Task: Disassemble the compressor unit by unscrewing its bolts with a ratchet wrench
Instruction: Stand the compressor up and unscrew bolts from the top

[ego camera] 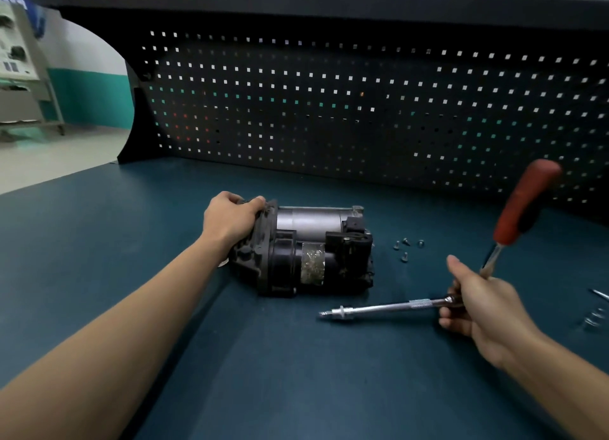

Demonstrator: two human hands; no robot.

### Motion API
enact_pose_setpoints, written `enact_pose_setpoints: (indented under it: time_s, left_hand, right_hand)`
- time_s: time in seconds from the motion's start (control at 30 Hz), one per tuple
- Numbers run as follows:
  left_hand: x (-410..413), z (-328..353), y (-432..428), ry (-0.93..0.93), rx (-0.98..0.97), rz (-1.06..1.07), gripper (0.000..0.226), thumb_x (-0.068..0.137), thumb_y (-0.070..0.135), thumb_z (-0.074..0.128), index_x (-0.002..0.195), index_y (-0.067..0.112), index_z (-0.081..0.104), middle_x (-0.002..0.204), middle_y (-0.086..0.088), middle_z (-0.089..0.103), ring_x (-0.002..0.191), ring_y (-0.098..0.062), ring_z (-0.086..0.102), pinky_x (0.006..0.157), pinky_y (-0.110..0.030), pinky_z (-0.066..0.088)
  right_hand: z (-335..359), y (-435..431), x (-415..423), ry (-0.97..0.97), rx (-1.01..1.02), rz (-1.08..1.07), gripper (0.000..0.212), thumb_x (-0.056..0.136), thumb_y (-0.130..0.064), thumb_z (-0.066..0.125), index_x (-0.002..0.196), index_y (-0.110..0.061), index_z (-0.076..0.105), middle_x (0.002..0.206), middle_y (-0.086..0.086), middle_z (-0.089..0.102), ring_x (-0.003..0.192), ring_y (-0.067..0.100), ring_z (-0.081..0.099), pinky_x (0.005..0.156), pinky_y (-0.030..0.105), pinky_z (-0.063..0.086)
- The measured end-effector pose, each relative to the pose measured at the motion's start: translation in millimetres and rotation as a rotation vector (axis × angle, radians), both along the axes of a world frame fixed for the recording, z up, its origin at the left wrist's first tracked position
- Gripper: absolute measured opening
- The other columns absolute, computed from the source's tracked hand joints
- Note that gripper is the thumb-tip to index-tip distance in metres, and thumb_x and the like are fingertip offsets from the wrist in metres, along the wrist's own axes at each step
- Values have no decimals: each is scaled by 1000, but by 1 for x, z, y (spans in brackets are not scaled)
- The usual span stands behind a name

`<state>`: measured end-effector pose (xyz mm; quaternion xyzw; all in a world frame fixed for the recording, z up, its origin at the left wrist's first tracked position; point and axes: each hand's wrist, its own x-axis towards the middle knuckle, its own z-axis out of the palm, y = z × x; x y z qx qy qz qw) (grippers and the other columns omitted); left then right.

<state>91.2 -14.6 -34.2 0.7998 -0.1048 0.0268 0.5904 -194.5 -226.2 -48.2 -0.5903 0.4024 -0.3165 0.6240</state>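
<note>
The compressor unit (313,251), black with a silver cylinder, lies on its side in the middle of the blue bench top (296,373). My left hand (230,220) grips its left end. My right hand (484,311) holds the ratchet wrench (524,209) at its head, with the red and black handle pointing up and away. A long silver extension bar (379,309) sticks out to the left from the wrench head, its tip hanging in front of the compressor without touching it. Several loose bolts (406,249) lie on the bench just right of the compressor.
A dark pegboard back panel (329,110) rises behind the bench under a shelf. At the right edge lie a few small silver parts (594,319) and a thin metal tool tip (599,294). The bench's left edge (56,181) drops to the floor.
</note>
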Motion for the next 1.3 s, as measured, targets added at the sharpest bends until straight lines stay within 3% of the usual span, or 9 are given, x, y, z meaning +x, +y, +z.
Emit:
enact_pose_setpoints:
  time_s: [0.13,0.27,0.43,0.73,1.07,1.3]
  left_hand:
    - [1,-3,0,11,-74,0,36,83,44,73,103,15,63,95,4,65,93,-17,64,87,-35,52]
    - [3,-3,-1,-7,-82,-14,34,84,42,73,102,15,63,93,7,64,83,-9,61,74,-28,48]
    - [3,-2,-1,0,-82,-18,34,84,42,73,102,15,63,92,6,63,93,-17,63,87,-32,50]
    - [3,-2,-1,10,-82,-27,37,83,43,73,104,14,65,103,0,66,99,-20,64,94,-38,52]
    - [3,-2,0,25,-82,-29,42,82,45,73,109,14,65,101,2,66,97,-18,64,88,-34,52]
    - [6,-3,-1,15,-57,-16,42,81,46,72,108,14,64,108,-2,67,101,-20,63,93,-38,52]
  right_hand:
    - [2,11,5,6,12,17,35,97,-40,64,85,-11,47,78,8,46,43,17,54,40,27,50]
    - [3,17,8,6,9,9,34,98,-38,63,86,-11,47,77,7,45,40,14,55,40,27,50]
    - [4,25,12,14,19,44,31,98,-37,63,88,-12,47,78,8,49,40,14,59,41,27,52]
    - [1,25,12,16,38,64,28,99,-34,63,90,-11,48,81,11,54,45,17,65,42,25,51]
    - [2,26,11,41,46,63,28,99,-33,62,90,-12,47,79,8,52,44,17,63,41,24,50]
    - [10,13,12,261,-14,193,34,96,-45,62,83,-18,45,79,5,46,36,15,52,35,21,39]
